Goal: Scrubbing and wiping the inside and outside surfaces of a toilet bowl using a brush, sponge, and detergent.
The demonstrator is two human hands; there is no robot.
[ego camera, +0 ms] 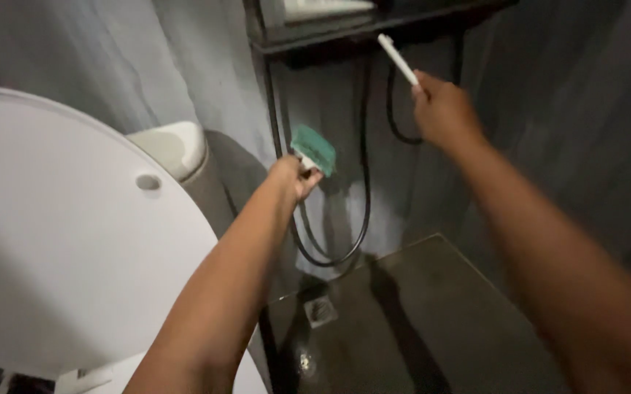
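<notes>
My left hand is closed on the handle of a brush with a green head, held up in front of the grey wall. My right hand is raised higher and grips a thin white stick-like handle that points up toward a dark shelf. A black hose hangs in a loop between the two hands.
A raised white toilet lid fills the left, with the white cistern behind it. The dark wet floor holds a square metal drain. Grey walls close in on the corner.
</notes>
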